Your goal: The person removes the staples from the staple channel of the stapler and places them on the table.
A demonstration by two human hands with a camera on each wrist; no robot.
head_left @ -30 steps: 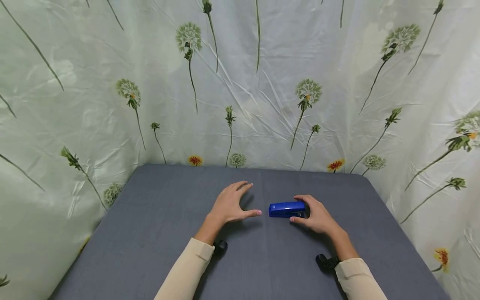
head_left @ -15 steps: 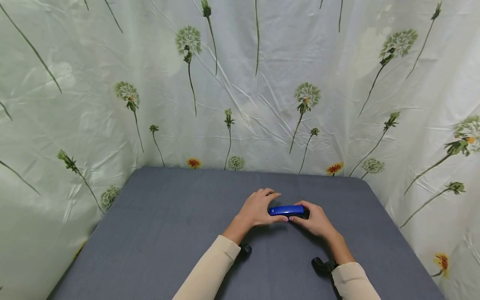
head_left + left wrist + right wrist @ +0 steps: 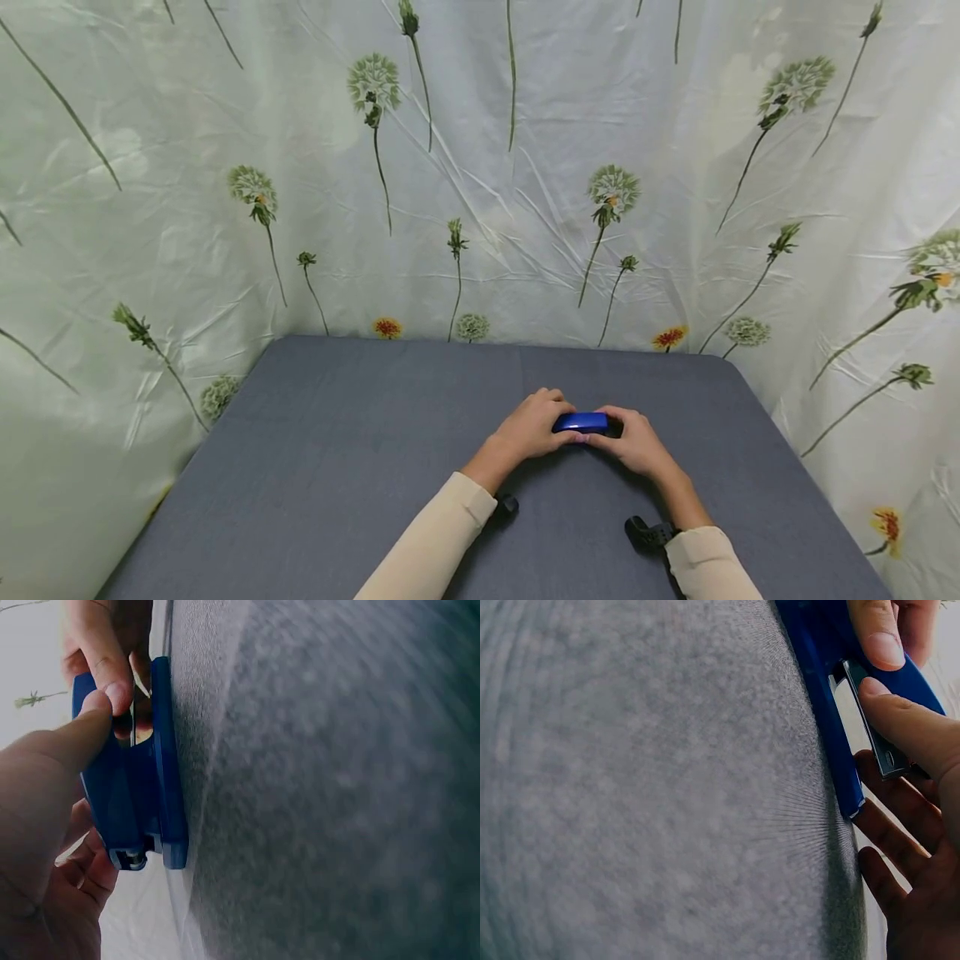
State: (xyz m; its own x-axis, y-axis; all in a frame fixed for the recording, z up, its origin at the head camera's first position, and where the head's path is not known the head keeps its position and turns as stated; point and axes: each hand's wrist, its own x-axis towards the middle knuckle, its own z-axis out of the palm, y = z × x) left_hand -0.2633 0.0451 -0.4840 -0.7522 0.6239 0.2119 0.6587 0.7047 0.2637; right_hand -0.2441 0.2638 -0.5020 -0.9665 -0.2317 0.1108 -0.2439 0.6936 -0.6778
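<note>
A blue stapler rests on the grey cloth, lying sideways between both hands. My left hand grips its left part, thumb along the near side and fingers at the far side. Its right end is held by my right hand, also with the thumb on the near side. In the left wrist view the stapler shows its hinge end and flat base, with the two thumbs almost touching. The right wrist view shows a gap between the base and the dark metal magazine.
A grey cloth-covered table spreads around the hands. White curtain fabric with dandelion prints hangs behind it and along the sides. Black wrist devices sit under both cream sleeves.
My left hand has moved right from open space, reached the stapler and taken hold of it. My right hand has stayed at the right end, and the stapler has hardly shifted.
</note>
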